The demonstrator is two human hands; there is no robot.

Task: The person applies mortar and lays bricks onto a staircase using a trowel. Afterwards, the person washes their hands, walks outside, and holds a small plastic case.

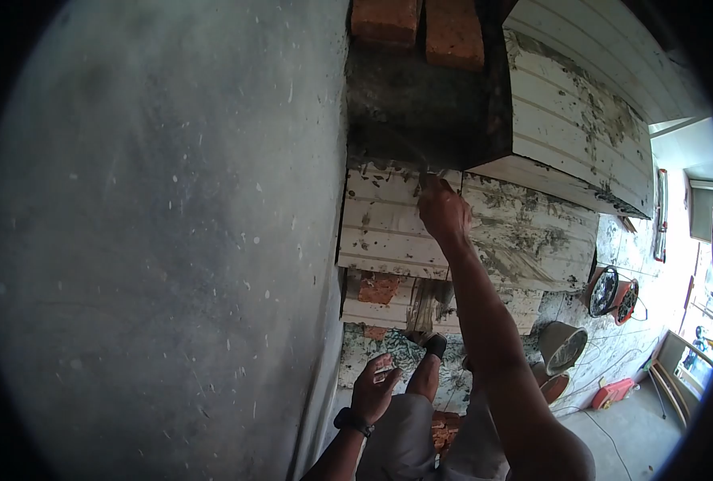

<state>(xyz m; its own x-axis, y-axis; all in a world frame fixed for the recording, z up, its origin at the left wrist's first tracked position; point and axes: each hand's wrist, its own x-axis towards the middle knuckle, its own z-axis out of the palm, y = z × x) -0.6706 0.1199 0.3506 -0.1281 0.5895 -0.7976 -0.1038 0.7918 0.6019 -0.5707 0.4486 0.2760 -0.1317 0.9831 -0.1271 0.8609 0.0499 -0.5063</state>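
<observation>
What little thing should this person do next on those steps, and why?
Perhaps guide the right hand a little way across the dark grey surface: it is at the edge of the pale ridged slab bordering that surface, while the left hand looks empty.

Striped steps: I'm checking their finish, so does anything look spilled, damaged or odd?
Yes: grey, mortar-like smears blotch the striped steps, notably beside the right hand; a reddish brick piece interrupts a lower step's pale surface.
</observation>
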